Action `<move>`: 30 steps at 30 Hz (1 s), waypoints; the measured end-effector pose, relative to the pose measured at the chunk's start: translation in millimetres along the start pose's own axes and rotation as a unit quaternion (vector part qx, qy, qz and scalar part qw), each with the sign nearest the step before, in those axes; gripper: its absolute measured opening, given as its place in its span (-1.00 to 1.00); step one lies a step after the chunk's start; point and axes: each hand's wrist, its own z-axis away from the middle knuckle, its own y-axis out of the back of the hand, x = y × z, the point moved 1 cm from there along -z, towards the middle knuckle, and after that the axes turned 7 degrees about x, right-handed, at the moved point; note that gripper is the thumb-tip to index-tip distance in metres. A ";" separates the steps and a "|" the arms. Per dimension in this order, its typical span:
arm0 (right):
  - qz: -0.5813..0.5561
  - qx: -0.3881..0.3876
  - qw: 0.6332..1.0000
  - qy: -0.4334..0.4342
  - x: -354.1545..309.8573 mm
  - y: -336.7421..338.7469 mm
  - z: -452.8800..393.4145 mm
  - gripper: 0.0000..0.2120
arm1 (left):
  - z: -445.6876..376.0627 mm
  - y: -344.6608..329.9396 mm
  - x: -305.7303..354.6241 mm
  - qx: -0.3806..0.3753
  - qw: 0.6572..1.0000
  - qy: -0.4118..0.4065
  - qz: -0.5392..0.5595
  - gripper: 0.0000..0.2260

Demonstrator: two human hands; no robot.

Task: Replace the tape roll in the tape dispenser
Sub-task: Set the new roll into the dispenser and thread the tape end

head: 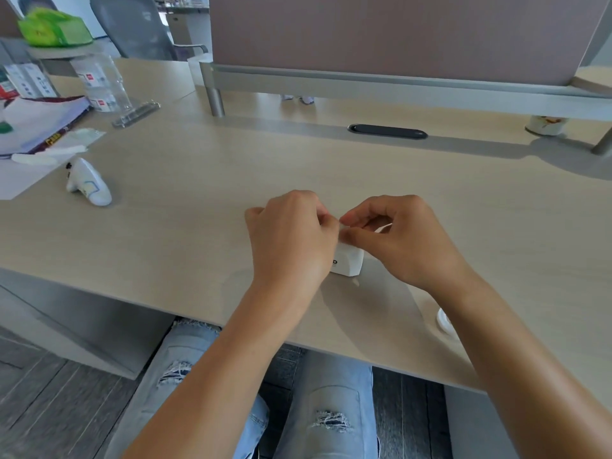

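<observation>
Both hands met over the white tape dispenser (pixel 347 261), which stood on the wooden desk (pixel 198 193) near its front edge, close enough to work on from above. Curled around the dispenser's near side, the left hand (pixel 289 238) seemingly steadied it. Thumb and forefinger of the right hand (pixel 395 240) were pressed together at its top, pinching something too small to make out, possibly the tape end. A white round object (pixel 445 321), perhaps a roll, lay beside the right forearm.
</observation>
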 end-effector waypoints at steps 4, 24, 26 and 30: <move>0.043 0.018 0.999 0.014 -7.7 -5.9 1.0 -0.86 | -7.4 1.1 -7.4 -0.027 0.999 0.023 0.034 -0.85; 0.163 0.061 0.985 -0.005 -37.8 -26.2 9.8 -0.92 | -35.5 5.7 -66.3 -0.089 0.916 0.225 0.318 -0.86; 0.170 0.065 0.983 -0.013 -39.4 -27.6 10.6 -0.92 | -35.2 6.8 -69.8 -0.097 0.906 0.239 0.337 -0.87; 0.176 0.070 0.981 -0.029 -44.1 -29.1 12.1 -0.86 | -33.6 3.6 -80.8 -0.094 0.870 0.285 0.391 -0.84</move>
